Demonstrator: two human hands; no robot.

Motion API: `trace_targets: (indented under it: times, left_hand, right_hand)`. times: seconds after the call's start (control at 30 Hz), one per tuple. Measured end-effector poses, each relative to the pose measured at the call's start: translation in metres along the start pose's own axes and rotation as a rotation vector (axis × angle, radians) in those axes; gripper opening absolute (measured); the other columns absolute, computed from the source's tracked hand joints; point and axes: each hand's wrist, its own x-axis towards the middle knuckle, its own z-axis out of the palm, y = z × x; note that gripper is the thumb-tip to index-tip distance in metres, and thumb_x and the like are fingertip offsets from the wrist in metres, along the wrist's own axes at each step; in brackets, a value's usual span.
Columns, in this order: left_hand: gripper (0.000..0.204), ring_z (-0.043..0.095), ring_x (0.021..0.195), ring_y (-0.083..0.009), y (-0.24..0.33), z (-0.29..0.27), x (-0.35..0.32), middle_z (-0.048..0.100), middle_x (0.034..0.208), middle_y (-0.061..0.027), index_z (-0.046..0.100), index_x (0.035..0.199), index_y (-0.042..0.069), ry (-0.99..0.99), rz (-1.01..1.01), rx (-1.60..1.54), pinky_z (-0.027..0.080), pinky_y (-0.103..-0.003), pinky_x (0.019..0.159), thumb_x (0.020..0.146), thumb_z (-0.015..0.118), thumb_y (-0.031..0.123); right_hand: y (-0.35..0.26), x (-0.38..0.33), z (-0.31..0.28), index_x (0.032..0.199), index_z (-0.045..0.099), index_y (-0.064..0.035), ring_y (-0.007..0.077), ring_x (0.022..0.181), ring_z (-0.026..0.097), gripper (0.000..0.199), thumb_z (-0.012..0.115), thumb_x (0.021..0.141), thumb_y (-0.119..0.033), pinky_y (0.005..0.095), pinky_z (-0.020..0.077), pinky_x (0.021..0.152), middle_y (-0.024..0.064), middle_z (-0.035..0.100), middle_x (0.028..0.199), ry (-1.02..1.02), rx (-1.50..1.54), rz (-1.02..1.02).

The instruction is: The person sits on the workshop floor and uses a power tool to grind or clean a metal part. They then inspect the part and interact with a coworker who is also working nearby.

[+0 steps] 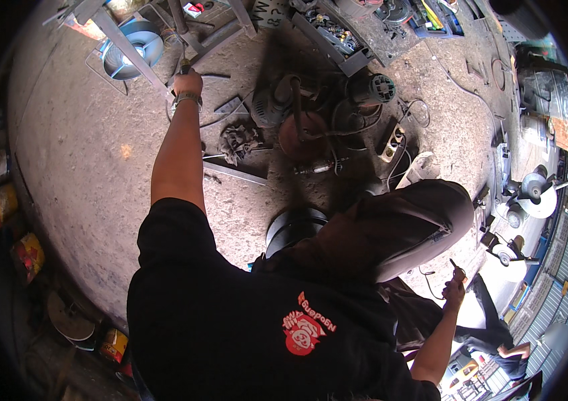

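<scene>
My left hand [189, 84], with a watch at the wrist, reaches far forward to a grey metal frame [130, 55]. Its fingers are closed around a slim tool with a dark and yellowish end [185, 65]; the exact kind is unclear. A dark cable [216, 75] runs close by. Low at the right, my right hand [453, 292] is closed around a small handheld tool with an orange-brown body and dark tip [457, 271]. Beside the frame stands a blue round fan [152, 45].
A cut-off machine with a reddish disc [302, 134], a crumpled dark rag [238, 143], a metal bar [236, 173] and a power strip [393, 144] lie on the concrete floor. A tray of small parts [334, 41] is ahead. Another person [507, 354] is at the lower right.
</scene>
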Motion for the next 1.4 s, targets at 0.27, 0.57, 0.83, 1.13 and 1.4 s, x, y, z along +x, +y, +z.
trace_targets:
  times: [0.27,0.57,0.83,1.13,1.4]
  left_hand:
    - [0.057,0.065,0.109,-0.0449,0.007,0.007,-0.009,0.068,0.112,-0.0309,0.065,0.114,-0.008,-0.005,-0.061,-0.066,0.052,-0.049,0.094,0.089,0.058,0.044]
    - [0.052,0.066,0.108,-0.0446,0.017,0.038,-0.007,0.069,0.111,-0.0295,0.067,0.111,-0.008,0.018,-0.110,-0.225,0.053,-0.049,0.092,0.087,0.061,0.038]
    - [0.053,0.063,0.114,-0.0432,0.013,0.062,0.019,0.066,0.117,-0.0307,0.065,0.114,-0.009,-0.053,-0.234,-0.420,0.051,-0.045,0.097,0.087,0.062,0.036]
    - [0.060,0.067,0.109,-0.0401,0.001,0.064,0.043,0.070,0.111,-0.0268,0.064,0.115,-0.011,-0.055,-0.280,-0.399,0.053,-0.045,0.092,0.088,0.067,0.042]
    - [0.060,0.068,0.065,-0.0293,0.011,0.033,0.009,0.072,0.081,-0.0171,0.073,0.100,-0.004,-0.153,-0.353,-0.657,0.053,-0.043,0.061,0.090,0.062,0.054]
  right_hand:
    - [-0.016,-0.015,0.010,0.114,0.064,-0.0042,0.0081,0.050,0.048,0.034,0.058,0.083,-0.019,0.0234,0.0402,0.046,0.0014,0.053,0.070,0.032,-0.034,0.004]
    - [-0.006,-0.012,0.000,0.109,0.058,-0.0045,0.0059,0.052,0.045,0.025,0.061,0.089,-0.019,0.0215,0.0365,0.044,0.0007,0.053,0.074,0.131,-0.079,0.131]
    - [-0.019,-0.016,0.002,0.124,0.057,-0.0030,0.0060,0.053,0.045,0.037,0.059,0.090,-0.018,0.0220,0.0366,0.046,0.0001,0.052,0.075,0.018,-0.017,0.046]
    - [-0.034,-0.017,0.018,0.129,0.057,-0.0063,0.0050,0.052,0.042,0.043,0.055,0.086,-0.012,0.0216,0.0348,0.045,-0.0013,0.050,0.073,0.131,-0.165,0.181]
    - [-0.049,-0.013,0.008,0.128,0.057,-0.0067,0.0036,0.050,0.040,0.041,0.058,0.088,-0.014,0.0205,0.0331,0.045,-0.0021,0.049,0.073,0.066,-0.026,0.056]
